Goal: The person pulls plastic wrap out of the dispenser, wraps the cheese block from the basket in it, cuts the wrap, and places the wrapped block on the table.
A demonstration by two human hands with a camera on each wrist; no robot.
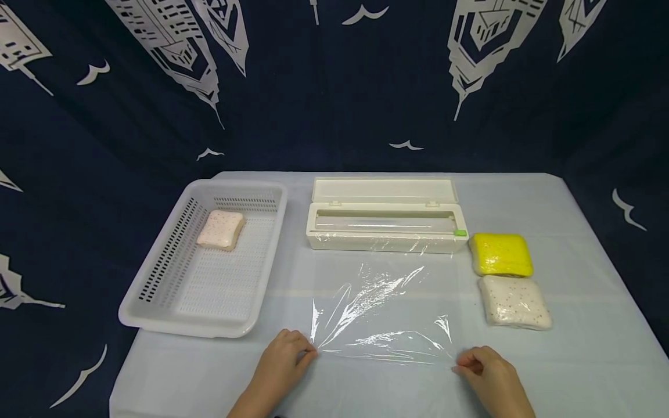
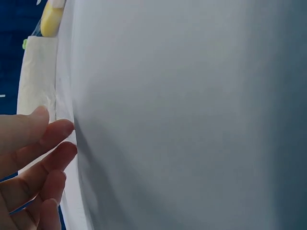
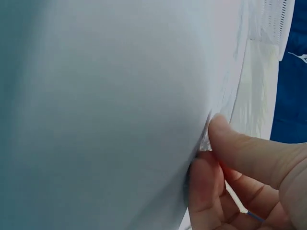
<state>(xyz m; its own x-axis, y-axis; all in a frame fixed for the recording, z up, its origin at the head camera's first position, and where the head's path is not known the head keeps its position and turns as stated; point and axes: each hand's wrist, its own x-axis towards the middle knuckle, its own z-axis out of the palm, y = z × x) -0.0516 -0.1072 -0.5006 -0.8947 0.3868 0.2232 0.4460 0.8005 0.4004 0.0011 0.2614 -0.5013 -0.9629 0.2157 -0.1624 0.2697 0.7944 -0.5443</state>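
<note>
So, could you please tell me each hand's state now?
Left hand: closed, pinching the clear plastic film at its free left corner.
Right hand: closed, pinching its free right corner.

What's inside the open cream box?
Seen through its opening, the cream box holds what looks like a roll of clear film, which runs out over the front. The roll's underside and the box's floor are hidden.
</note>
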